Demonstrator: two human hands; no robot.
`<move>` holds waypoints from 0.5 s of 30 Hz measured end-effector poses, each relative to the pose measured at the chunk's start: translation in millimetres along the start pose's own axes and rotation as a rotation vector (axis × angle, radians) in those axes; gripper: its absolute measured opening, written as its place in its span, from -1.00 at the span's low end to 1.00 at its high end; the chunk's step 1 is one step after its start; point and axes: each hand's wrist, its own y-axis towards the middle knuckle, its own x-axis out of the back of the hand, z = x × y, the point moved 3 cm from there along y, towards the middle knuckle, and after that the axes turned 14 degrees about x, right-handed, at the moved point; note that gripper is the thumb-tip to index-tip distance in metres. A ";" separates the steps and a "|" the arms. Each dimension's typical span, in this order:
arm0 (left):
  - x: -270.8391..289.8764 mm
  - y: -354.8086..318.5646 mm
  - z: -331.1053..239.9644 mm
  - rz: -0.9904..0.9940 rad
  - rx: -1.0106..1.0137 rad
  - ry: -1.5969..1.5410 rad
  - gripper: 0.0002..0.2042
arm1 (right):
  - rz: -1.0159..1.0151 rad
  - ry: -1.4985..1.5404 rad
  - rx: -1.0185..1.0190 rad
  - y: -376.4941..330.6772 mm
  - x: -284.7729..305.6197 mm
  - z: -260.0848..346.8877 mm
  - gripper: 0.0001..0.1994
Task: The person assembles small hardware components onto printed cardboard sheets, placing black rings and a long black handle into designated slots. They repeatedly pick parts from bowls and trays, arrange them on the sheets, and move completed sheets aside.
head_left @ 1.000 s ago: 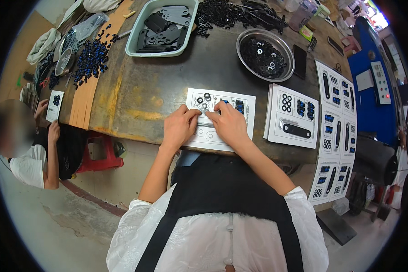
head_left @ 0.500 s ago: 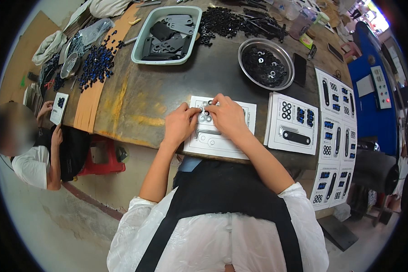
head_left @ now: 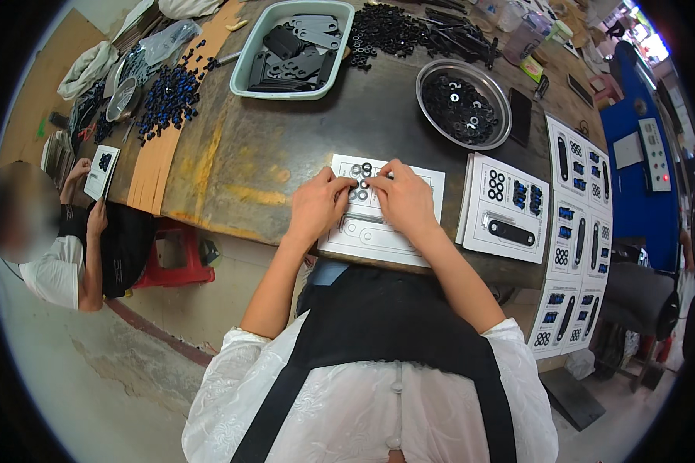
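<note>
A white printed card (head_left: 423, 245) lies on the table in front of me, with a cluster of dark ring-shaped washers (head_left: 361, 171) on its upper left part. From the left, my left hand (head_left: 316, 202) reaches in with its fingers closed at a washer in the cluster's middle row. Opposite it, my right hand (head_left: 406, 199) has its fingers bent and closed at a washer on the row's right side. The fingertips partly hide these two rings. Below the cluster, the card shows printed outlines of a hex key and a long plate.
A steel bowl (head_left: 503, 116) of black washers and a pale green tub (head_left: 235, 81) of flat plates stand beyond. Stacked cards (head_left: 479, 235) bearing black plates and blue-black parts lie right, beside laid-out cards (head_left: 557, 255). At left, a person holds a card near loose blue-black parts (head_left: 166, 104).
Both hands stay at the card, shifting slightly apart. More dark rings now show in the cluster. The whole view has moved a little.
</note>
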 end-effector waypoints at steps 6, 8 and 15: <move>3.2 23.9 -2.0 -0.038 -0.088 0.070 -0.83 | 0.020 -0.021 0.009 10.0 0.1 -3.2 -0.88; 2.7 20.4 -0.9 0.006 -0.076 0.102 -0.83 | 0.025 -0.015 0.005 7.9 -0.5 -3.7 -0.88; 3.1 18.5 -1.0 0.005 -0.071 0.039 -0.82 | -0.007 0.058 -0.107 19.1 -6.9 -19.5 -0.86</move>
